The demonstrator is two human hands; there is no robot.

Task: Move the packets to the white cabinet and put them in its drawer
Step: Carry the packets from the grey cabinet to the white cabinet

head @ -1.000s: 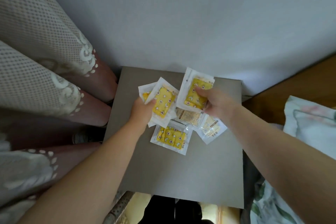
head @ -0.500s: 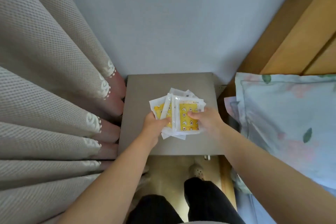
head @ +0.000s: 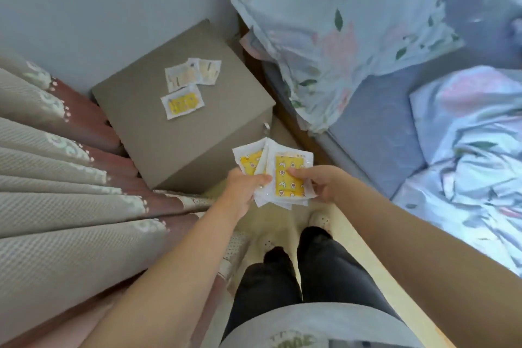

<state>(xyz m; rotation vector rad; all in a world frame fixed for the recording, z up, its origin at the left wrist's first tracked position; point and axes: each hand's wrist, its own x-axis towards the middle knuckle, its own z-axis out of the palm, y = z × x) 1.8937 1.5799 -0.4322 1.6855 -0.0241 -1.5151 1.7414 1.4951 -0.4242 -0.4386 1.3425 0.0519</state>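
Observation:
A fanned stack of white packets with yellow printed panels (head: 285,174) is held in front of my body, above the floor. My left hand (head: 245,182) grips the stack's left side and my right hand (head: 319,181) pinches its right side, thumb on the top packet. Three more packets lie on the grey bedside stand (head: 158,127): one with a yellow panel (head: 183,104) and two pale ones (head: 195,75) behind it. No white cabinet shows in this view.
A grey-and-rose curtain (head: 56,178) hangs at the left. A bed with a floral pillow (head: 339,31) and a rumpled floral quilt (head: 466,150) fills the right. My legs and pale shoes (head: 319,219) stand on the narrow floor strip between.
I have drawn back from the stand and turned right. Both hands carried the gathered packets off the stand top, leaving three there. The bed has come into view.

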